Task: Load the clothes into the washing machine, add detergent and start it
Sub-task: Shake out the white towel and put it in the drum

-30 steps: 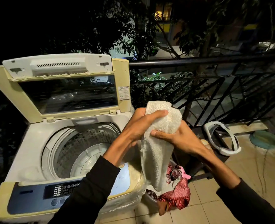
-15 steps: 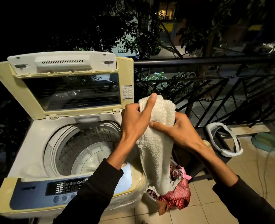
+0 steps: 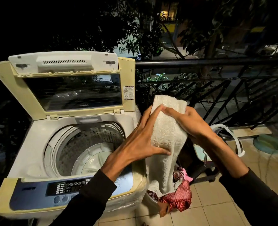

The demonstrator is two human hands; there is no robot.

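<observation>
Gripping a white towel (image 3: 167, 134), both hands (image 3: 141, 141) (image 3: 188, 121) hold it beside the washing machine (image 3: 37, 144); distant sign (image 3: 124, 50) reads "PRAB LEEL".

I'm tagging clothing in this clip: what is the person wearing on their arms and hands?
Both arms are in long black sleeves: the left sleeve and the right sleeve end short of the wrists, leaving them and part of the forearms bare. The left hand and right hand are bare: no gloves, and no rings, watch or bracelets in view.

Fluffy white terry towel (image 3: 167, 137) hangs long, right beside the cream top-load washing machine (image 3: 42, 144), lid up, drum bare.
</observation>
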